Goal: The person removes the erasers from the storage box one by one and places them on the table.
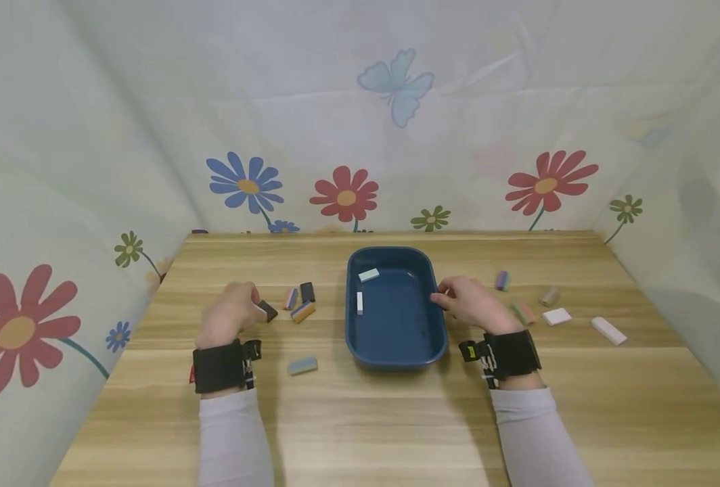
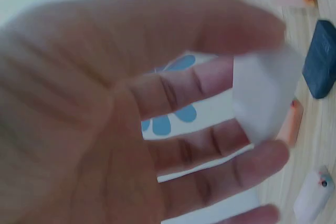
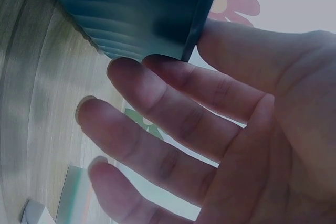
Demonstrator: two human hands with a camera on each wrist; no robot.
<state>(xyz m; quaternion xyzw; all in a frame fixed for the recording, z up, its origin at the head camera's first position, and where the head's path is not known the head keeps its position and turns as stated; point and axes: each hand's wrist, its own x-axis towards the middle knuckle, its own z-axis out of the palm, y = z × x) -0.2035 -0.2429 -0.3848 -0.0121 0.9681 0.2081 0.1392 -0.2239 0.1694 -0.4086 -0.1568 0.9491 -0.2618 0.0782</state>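
My left hand [image 1: 231,312] pinches a black-and-white eraser [image 1: 267,311] between thumb and fingers, over the left part of the table. In the left wrist view, a blurred white face of this eraser [image 2: 265,93] shows beyond the thumb. My right hand [image 1: 472,301] grips the right rim of a dark blue plastic tub [image 1: 396,362], thumb on the inner side and fingers outside against the wall. Inside the tub lie a pale green eraser [image 1: 369,275] and a white eraser [image 1: 360,303].
Left of the tub lie a black eraser [image 1: 308,292], striped erasers [image 1: 303,312] and a blue-grey eraser [image 1: 302,366]. To its right are a purple striped one [image 1: 503,281], a green-orange one [image 1: 524,312] and white blocks [image 1: 608,331]. Flowered curtains [image 1: 396,155] surround the wooden table [image 1: 384,433].
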